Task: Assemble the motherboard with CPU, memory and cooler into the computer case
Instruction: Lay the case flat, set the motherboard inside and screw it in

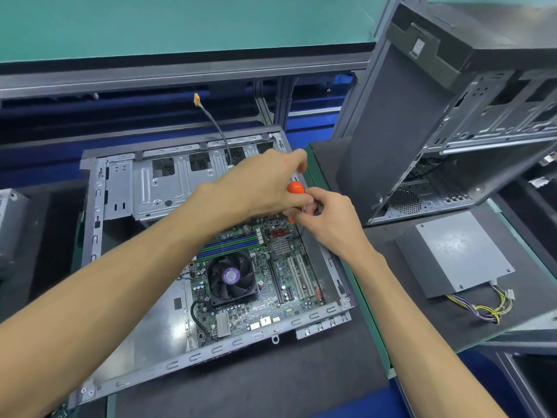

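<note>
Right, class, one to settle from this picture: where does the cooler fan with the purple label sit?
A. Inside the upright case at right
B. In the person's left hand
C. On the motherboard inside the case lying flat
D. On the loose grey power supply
C: the cooler fan sits on the motherboard inside the flat-lying case.

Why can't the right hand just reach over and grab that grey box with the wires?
It probably can. The grey box lies uncovered just right of the right hand, nothing between them. But that hand is busy holding the orange screwdriver.
</note>
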### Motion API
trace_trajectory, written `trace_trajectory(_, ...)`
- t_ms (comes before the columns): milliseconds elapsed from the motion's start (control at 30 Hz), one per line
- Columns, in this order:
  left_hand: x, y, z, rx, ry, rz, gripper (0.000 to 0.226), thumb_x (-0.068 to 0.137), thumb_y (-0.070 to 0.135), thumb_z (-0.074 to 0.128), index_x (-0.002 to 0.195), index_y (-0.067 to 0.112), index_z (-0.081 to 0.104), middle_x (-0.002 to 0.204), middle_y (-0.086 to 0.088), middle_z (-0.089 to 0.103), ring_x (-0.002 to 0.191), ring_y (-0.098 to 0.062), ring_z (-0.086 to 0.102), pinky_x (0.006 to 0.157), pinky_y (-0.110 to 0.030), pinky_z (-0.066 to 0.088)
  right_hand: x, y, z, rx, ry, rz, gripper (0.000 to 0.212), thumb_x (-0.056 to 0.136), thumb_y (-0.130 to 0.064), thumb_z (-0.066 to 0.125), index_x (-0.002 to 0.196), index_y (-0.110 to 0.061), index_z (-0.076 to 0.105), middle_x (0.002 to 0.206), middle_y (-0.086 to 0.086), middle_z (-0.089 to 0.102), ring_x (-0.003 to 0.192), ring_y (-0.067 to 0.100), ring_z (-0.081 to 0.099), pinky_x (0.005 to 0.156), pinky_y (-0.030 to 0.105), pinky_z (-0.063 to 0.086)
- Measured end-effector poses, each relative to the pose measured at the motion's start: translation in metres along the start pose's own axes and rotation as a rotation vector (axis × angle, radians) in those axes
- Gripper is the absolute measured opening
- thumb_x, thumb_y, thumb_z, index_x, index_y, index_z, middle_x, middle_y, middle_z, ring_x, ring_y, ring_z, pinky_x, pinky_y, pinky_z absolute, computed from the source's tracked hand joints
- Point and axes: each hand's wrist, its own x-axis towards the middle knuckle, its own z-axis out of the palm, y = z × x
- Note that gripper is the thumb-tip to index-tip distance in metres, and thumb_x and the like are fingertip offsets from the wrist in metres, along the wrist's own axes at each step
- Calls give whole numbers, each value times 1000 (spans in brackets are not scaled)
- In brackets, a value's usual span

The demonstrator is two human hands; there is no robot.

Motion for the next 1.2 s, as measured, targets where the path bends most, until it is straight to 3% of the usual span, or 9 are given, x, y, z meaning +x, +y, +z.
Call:
trace_trajectory(100,2,0,1,-6,-10,-27,18,91,37,63,99,20,61,80,6,55,84,-22,60,69,-33,47,1,-2,1,-16,0,6,28,79,-48,77,69,-33,56,57,-4,50,52,10,41,53,31,37)
trace_trajectory(200,3,2,-4,-46,-181,85,28,86,11,60,110,25,66,105,2,59,101,-20,58,89,-39,49,2,-5,0,-42,6,12,29,74,-52,71,65,-33,51,61,1,53,53,10,42,55,34,40)
trace_trajectory(267,1,3,0,-38,-154,70,29,85,25,65,115,25,61,110,-1,60,103,-21,57,90,-42,49,2,-4,0,-54,1,11,30,74,-50,71,64,-33,49,59,-1,51,54,11,41,53,33,36)
trace_trajectory(367,1,1,9,13,33,-32,36,85,53,64,102,21,58,86,3,61,86,-23,59,70,-35,46,2,-3,0,-63,-12,9,31,78,-48,76,69,-27,55,58,-4,50,54,11,41,52,31,34)
trace_trajectory(533,6,-1,5,-19,-85,98,20,86,28,66,105,25,65,79,10,55,85,-19,58,73,-34,49,0,-6,-1,-71,-2,31,36,70,-55,69,59,-32,43,53,-6,44,52,11,41,51,30,31)
trace_trajectory(700,5,-5,10,-12,15,33,32,84,51,68,97,24,59,71,13,51,71,-14,52,59,-31,40,-1,-6,-1,-79,-13,21,35,76,-46,76,62,-29,49,53,-5,45,53,13,38,52,30,31)
trace_trajectory(800,7,-6,14,-44,45,28,23,84,43,68,87,22,58,69,12,51,67,-13,52,52,-26,35,1,-7,-1,-99,-4,17,33,77,-45,76,70,-20,55,56,-2,46,55,14,38,51,30,32)
trace_trajectory(1033,2,-8,17,-56,6,73,26,85,46,66,96,23,59,77,6,61,71,-14,53,65,-33,47,-3,-9,-1,-111,-27,57,39,61,-64,55,64,-26,50,53,-5,44,54,13,39,51,30,31)
trace_trajectory(1200,-14,-23,4,-312,23,-67,47,87,67,49,114,30,59,87,11,65,75,-5,64,69,-31,53,-9,-11,-2,-30,76,24,37,82,-51,74,77,-17,63,61,5,55,54,8,40,56,33,39)
